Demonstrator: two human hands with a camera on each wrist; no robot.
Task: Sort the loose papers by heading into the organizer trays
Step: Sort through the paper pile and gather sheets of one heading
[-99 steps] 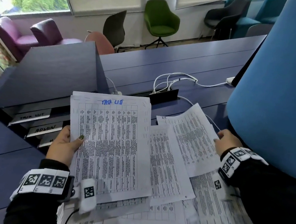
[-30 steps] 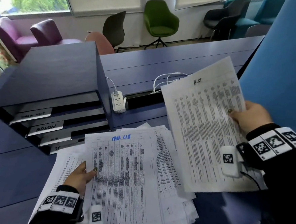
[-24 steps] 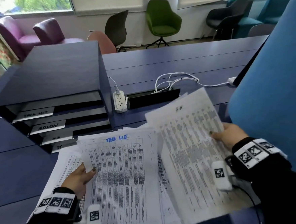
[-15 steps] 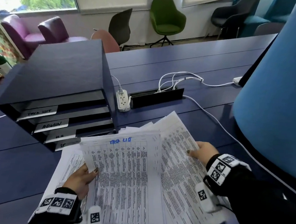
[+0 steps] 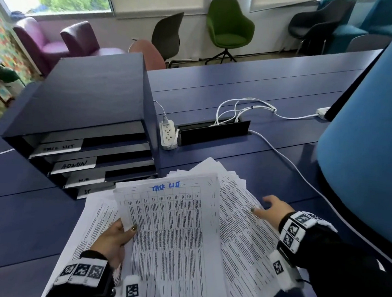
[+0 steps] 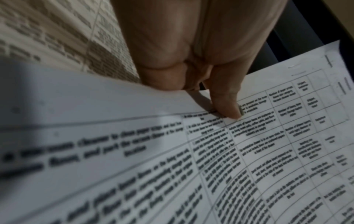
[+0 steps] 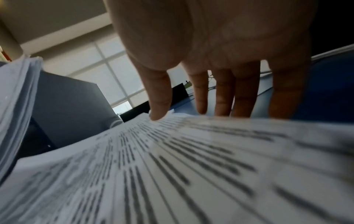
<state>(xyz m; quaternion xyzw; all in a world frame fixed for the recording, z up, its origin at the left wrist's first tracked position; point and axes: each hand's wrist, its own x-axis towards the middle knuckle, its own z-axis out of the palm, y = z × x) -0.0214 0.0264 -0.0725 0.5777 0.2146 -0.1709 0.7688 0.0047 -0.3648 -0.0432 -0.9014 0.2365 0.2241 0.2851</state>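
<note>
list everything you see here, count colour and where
organizer: one, dark blue, left on the desk, four labelled trays
task list sheet: one, white with blue handwritten heading, top of the pile
loose papers: one fanned pile, white, near desk edge
desk: one, dark blue
power strip: one, white, right of the organizer
cables: several, white, running from the desk slot
chairs: several, green, black, purple and teal, by the windows
chair back: one, blue, far right
left hand: grips the task list sheet's left edge, thumb on top
right hand: fingers straight, resting on the loose papers
</note>
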